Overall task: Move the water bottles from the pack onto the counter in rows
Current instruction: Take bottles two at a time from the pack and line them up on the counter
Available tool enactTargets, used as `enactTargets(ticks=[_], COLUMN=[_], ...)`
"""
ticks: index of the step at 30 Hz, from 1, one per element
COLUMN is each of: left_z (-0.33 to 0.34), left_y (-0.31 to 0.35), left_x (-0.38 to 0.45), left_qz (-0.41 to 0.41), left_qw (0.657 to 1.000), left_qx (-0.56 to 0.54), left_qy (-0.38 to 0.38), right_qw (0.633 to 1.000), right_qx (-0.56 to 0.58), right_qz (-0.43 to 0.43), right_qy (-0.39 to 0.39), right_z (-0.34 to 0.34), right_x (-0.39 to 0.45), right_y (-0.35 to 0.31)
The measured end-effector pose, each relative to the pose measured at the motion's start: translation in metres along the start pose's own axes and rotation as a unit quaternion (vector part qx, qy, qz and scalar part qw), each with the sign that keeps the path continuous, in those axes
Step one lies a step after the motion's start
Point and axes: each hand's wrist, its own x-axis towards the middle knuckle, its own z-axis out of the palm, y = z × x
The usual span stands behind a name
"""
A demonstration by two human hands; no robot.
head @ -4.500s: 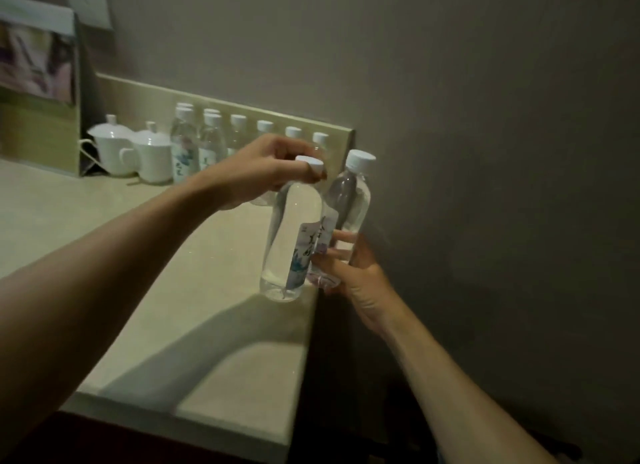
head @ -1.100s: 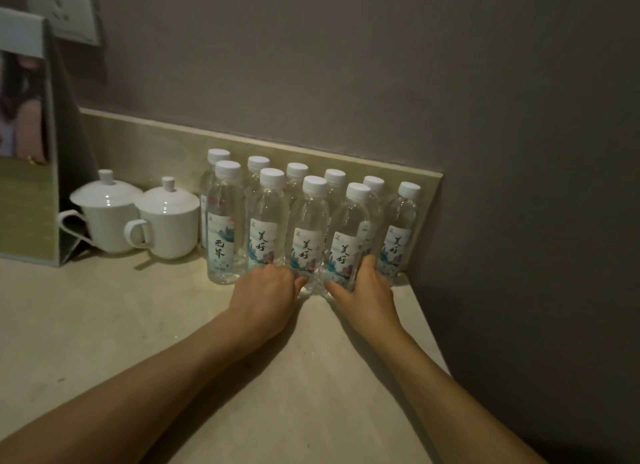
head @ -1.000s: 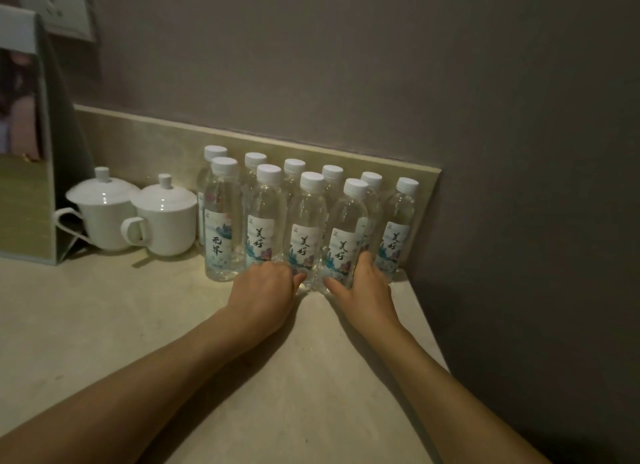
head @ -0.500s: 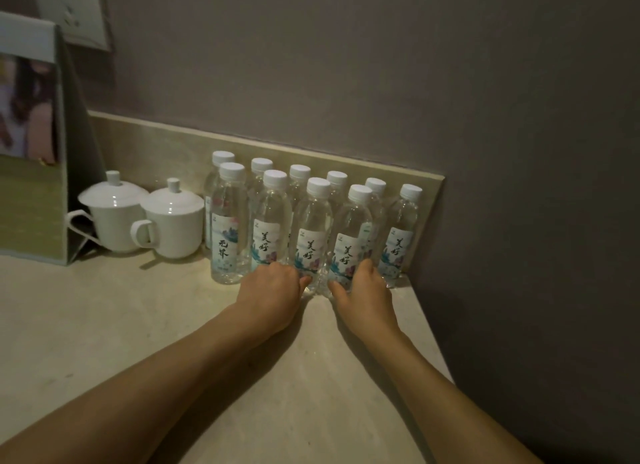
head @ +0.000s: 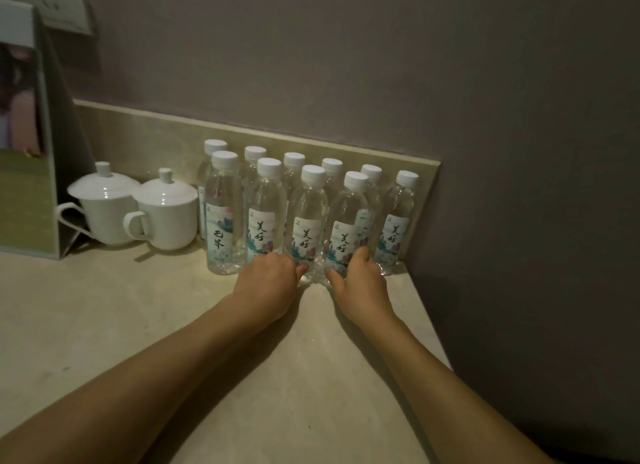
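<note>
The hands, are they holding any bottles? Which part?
Yes. The left hand grips the third front-row bottle near its base; the right hand grips the fourth front-row bottle near its base too.

Black brush characters 美好 readable on the labels of three front-row bottles: second [head: 265,217], third [head: 306,224] and fourth [head: 346,228]. Same 美好 on the label of the far-right bottle [head: 396,221]. On the leftmost front bottle [head: 222,217], two characters, apparently 无界, second one uncertain. Small logo mark at each label's upper left, too small to read. Back-row labels hidden. Print on the stand card [head: 20,117] blurred, unreadable.
</note>
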Motion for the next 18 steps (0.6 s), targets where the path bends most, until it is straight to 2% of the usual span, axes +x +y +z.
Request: enactTargets(ticks=[10, 18], left_z=[0.0, -0.012], left_y=[0.001, 0.001], left_x=[-0.003, -0.012], left_qz=[0.006, -0.009], left_qw=[1.0, 0.998], left_qx=[-0.026, -0.058], left_qy=[0.01, 0.019], right_qw=[0.999, 0.999], right_qx=[0.012, 0.022], right_qz=[0.036, 0.034], right_qy=[-0.018, -0.007], right_z=[-0.003, -0.011], right_x=[-0.001, -0.006], right_y=[-0.006, -0.006])
